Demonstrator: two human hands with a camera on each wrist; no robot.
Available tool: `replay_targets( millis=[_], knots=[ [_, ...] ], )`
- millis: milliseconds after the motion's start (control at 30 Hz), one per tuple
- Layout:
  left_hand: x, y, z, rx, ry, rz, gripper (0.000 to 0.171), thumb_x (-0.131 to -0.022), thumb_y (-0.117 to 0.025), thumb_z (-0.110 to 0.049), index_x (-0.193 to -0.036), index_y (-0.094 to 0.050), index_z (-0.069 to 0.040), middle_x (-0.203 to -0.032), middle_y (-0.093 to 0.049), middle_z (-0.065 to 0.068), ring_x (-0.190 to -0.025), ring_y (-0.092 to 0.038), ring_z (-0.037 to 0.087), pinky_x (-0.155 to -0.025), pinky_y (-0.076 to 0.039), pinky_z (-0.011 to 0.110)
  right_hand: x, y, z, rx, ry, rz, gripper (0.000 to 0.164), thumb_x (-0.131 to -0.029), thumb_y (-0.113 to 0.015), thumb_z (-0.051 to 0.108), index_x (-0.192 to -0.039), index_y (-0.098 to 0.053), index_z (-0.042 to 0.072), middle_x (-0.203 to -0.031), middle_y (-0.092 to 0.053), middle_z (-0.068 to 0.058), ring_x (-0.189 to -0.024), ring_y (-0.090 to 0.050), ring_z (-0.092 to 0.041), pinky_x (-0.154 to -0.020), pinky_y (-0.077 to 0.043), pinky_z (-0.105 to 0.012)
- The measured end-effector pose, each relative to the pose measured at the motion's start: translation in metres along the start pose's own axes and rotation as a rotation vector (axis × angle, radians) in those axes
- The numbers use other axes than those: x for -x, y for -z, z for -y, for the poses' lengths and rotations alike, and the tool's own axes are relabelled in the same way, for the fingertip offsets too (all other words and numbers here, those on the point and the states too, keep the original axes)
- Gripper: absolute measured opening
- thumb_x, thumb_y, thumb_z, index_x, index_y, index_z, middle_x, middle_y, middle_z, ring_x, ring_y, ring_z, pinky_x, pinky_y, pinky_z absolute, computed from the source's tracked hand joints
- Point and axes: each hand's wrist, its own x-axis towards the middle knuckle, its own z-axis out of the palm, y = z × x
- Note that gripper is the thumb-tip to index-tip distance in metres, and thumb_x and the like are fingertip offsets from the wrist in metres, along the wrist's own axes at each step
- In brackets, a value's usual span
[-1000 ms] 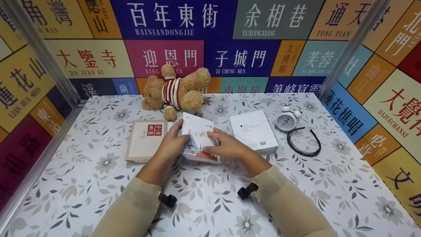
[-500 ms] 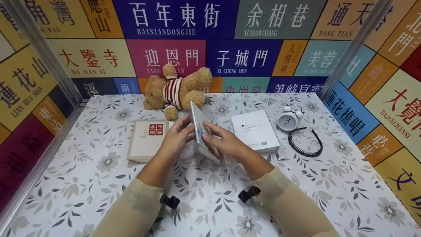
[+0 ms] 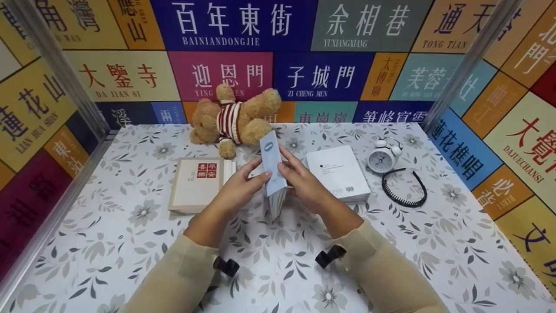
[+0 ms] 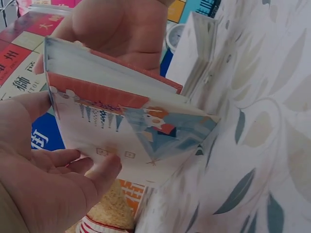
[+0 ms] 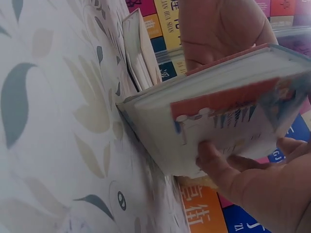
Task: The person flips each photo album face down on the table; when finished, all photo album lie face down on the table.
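Note:
Between my two hands stands a book (image 3: pixel 271 167), its pale blue spine turned up toward the head view and tilted. Its pages fan slightly at the lower end, close over the table. My left hand (image 3: pixel 243 184) grips it from the left, thumb at the spine. From the other side my right hand (image 3: pixel 306 180) holds it, fingers along the cover. In the left wrist view, the book (image 4: pixel 121 109) shows a white cover with red and blue drawings, with my left hand (image 4: pixel 58 170) on it. The right wrist view has my right hand (image 5: pixel 257 179) against the book's illustrated cover (image 5: pixel 233 121).
A beige book (image 3: pixel 195 187) with red characters lies left, a white book (image 3: pixel 336 171) right. Behind are a teddy bear (image 3: pixel 234 119) in a striped shirt and a patterned wall. Farther right are a white alarm clock (image 3: pixel 382 156) and a black headband (image 3: pixel 404 200).
The book has turned from its front cover facing up to its spine facing the head view. Both hands have shifted their hold around it, staying near the same spot.

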Motion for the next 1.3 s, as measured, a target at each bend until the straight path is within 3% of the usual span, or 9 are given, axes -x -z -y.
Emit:
replay_targets(
  millis=[100,333,467,633,733,867,967,1100,1300],
  knots=[
    [-0.001,0.000,0.002,-0.020,0.019,0.021,0.071,-0.107,-0.064,-0.034,-0.169,-0.034,-0.017,-0.171,-0.040,0.013,-0.146,-0.055,0.033,-0.124,-0.046,0.053,-0.001,0.002,-0.001,-0.004,-0.007,-0.011,0.066,-0.114,-0.045,0.039,-0.172,-0.013,0.041,-0.173,-0.031,-0.012,-0.143,-0.057,-0.034,-0.104,-0.057,-0.039],
    [-0.002,0.003,0.004,0.012,0.119,0.109,0.078,-0.112,-0.053,-0.041,-0.174,-0.008,-0.027,-0.176,-0.026,0.021,-0.157,-0.042,0.041,-0.131,-0.035,0.058,-0.006,0.007,-0.010,-0.043,-0.024,-0.011,0.070,-0.114,-0.049,0.028,-0.173,-0.013,0.038,-0.173,-0.032,-0.013,-0.143,-0.057,-0.033,-0.102,-0.060,-0.037],
    [-0.004,0.003,0.006,0.012,0.105,0.095,0.076,-0.112,-0.054,-0.041,-0.174,-0.011,-0.029,-0.174,-0.030,0.021,-0.154,-0.046,0.041,-0.128,-0.041,0.054,-0.007,0.008,-0.011,-0.067,-0.027,-0.008,0.070,-0.113,-0.051,0.025,-0.173,-0.016,0.037,-0.173,-0.033,-0.012,-0.144,-0.056,-0.031,-0.104,-0.060,-0.035],
    [-0.004,0.003,0.007,-0.016,0.093,0.049,0.072,-0.110,-0.059,-0.043,-0.172,-0.023,-0.032,-0.173,-0.031,0.020,-0.153,-0.047,0.044,-0.124,-0.045,0.056,-0.008,0.013,-0.008,-0.096,-0.009,-0.024,0.069,-0.112,-0.054,0.017,-0.172,-0.024,0.026,-0.172,-0.034,-0.010,-0.142,-0.057,-0.027,-0.103,-0.060,-0.029],
    [-0.004,0.005,0.009,-0.066,0.092,0.040,0.070,-0.108,-0.061,-0.043,-0.170,-0.031,-0.030,-0.174,-0.030,0.020,-0.157,-0.040,0.046,-0.126,-0.042,0.060,-0.009,0.018,-0.006,-0.081,0.019,-0.083,0.068,-0.109,-0.059,0.010,-0.170,-0.032,0.019,-0.169,-0.041,-0.014,-0.142,-0.058,-0.029,-0.099,-0.061,-0.025],
    [-0.005,0.009,0.015,-0.131,0.118,0.059,0.069,-0.108,-0.061,-0.039,-0.169,-0.034,-0.022,-0.175,-0.032,0.020,-0.160,-0.035,0.041,-0.131,-0.033,0.057,-0.012,0.026,-0.008,-0.019,0.030,-0.164,0.070,-0.103,-0.065,0.002,-0.167,-0.039,0.013,-0.166,-0.049,-0.017,-0.149,-0.054,-0.031,-0.100,-0.060,-0.025],
    [-0.007,0.011,0.020,-0.138,0.152,0.064,0.071,-0.109,-0.059,-0.038,-0.170,-0.031,-0.016,-0.174,-0.034,0.018,-0.160,-0.037,0.037,-0.134,-0.028,0.052,-0.014,0.030,-0.009,0.021,0.005,-0.213,0.071,-0.100,-0.067,-0.002,-0.165,-0.041,0.011,-0.167,-0.049,-0.012,-0.154,-0.050,-0.029,-0.112,-0.056,-0.032],
    [-0.010,0.014,0.023,-0.159,0.178,0.010,0.074,-0.109,-0.056,-0.040,-0.170,-0.028,-0.010,-0.176,-0.030,0.019,-0.164,-0.030,0.036,-0.137,-0.022,0.049,-0.017,0.034,-0.013,0.069,-0.045,-0.264,0.073,-0.098,-0.066,-0.005,-0.166,-0.041,0.009,-0.170,-0.046,-0.009,-0.156,-0.047,-0.028,-0.125,-0.046,-0.043],
    [-0.010,0.017,0.021,-0.163,0.194,-0.038,0.075,-0.110,-0.055,-0.040,-0.170,-0.026,-0.008,-0.177,-0.026,0.022,-0.166,-0.024,0.037,-0.138,-0.019,0.050,-0.021,0.039,-0.022,0.160,-0.133,-0.307,0.072,-0.101,-0.063,-0.002,-0.167,-0.037,0.009,-0.172,-0.042,-0.011,-0.159,-0.043,-0.029,-0.131,-0.038,-0.042]
  ],
)
